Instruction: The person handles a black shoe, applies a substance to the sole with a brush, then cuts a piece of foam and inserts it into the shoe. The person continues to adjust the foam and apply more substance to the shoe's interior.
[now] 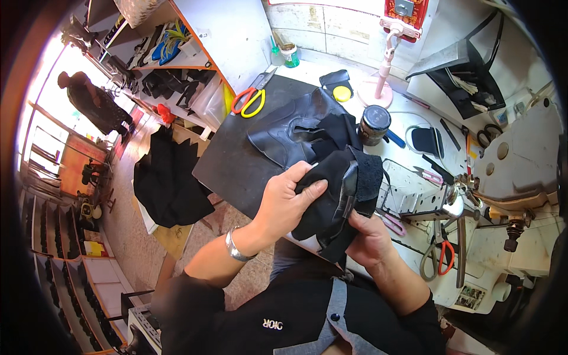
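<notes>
With both hands I hold a soft black fabric piece (324,183) above the near edge of a dark work board. A shiny leather-like edging and a fuzzy hook-and-loop patch (368,176) show on its right side. My left hand (289,204), with a silver bangle on the wrist, pinches its left side between thumb and fingers. Lower down, my right hand (371,239) grips the edging, its fingertips partly hidden behind the cloth. Just beyond lies a black leather piece (281,133) with a slit opening; whether it is joined to the held fabric I cannot tell.
Red-and-yellow scissors (251,102) lie on the board (228,157). A dark jar (374,124), a yellow round lid (342,93) and a pink stand (376,89) are beyond. Right of me are a sewing machine (520,160) and red-handled scissors (446,257). Black cloth (168,183) hangs at left; a person (94,103) stands farther off.
</notes>
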`<act>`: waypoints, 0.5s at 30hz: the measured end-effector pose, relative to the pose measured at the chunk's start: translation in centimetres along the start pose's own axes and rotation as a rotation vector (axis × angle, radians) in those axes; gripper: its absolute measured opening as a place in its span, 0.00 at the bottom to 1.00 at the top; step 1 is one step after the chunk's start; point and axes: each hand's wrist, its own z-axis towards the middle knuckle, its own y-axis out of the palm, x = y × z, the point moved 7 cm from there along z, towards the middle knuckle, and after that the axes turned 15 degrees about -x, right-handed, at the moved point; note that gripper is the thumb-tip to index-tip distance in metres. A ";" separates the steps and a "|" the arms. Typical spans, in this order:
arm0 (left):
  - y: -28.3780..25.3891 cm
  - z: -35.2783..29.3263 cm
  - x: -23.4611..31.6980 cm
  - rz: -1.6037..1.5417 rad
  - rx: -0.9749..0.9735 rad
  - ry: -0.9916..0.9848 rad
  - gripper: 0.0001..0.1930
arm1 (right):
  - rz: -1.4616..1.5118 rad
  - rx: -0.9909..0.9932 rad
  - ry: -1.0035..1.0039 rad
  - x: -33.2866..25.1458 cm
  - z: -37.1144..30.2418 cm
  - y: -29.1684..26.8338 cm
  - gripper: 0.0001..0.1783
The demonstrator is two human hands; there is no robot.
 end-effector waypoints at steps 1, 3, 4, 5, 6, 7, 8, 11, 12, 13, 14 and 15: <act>0.2 0.3 -0.2 -0.032 -0.013 -0.011 0.05 | 0.012 -0.023 -0.003 0.1 0.0 0.1 0.19; 0.5 0.7 -0.4 -0.087 -0.030 -0.002 0.05 | 0.012 -0.019 -0.001 0.2 0.0 -0.1 0.19; 0.4 0.6 -0.4 -0.050 -0.012 0.010 0.06 | 0.014 -0.018 -0.016 0.2 0.1 -0.1 0.19; 0.2 0.6 -0.2 -0.032 0.011 0.031 0.06 | 0.015 -0.018 -0.032 0.2 0.1 -0.1 0.19; 0.0 0.5 -0.3 -0.010 0.029 0.014 0.06 | 0.018 -0.016 -0.047 0.2 0.2 -0.2 0.19; -0.3 0.2 -0.5 0.021 0.055 -0.028 0.05 | 0.023 0.003 -0.031 0.3 0.2 -0.3 0.19; -0.3 0.2 -0.5 -0.028 0.047 -0.009 0.06 | 0.028 0.020 -0.018 0.4 0.1 -0.3 0.19; -0.3 0.2 -0.8 -0.113 0.052 0.016 0.06 | 0.035 0.049 0.004 0.4 0.2 -0.3 0.18; -0.1 0.2 -0.9 -0.084 0.041 0.018 0.06 | 0.042 0.120 0.031 0.6 0.0 -0.7 0.18; 0.2 0.4 -0.9 -0.056 0.032 0.044 0.06 | 0.030 0.023 0.002 0.4 0.3 0.0 0.18; 0.5 0.6 -0.9 -0.028 0.024 0.069 0.06 | 0.024 -0.008 -0.006 0.4 0.5 0.2 0.18; 0.7 0.8 -0.7 0.059 0.023 0.110 0.05 | 0.022 -0.015 0.003 0.5 0.6 0.3 0.17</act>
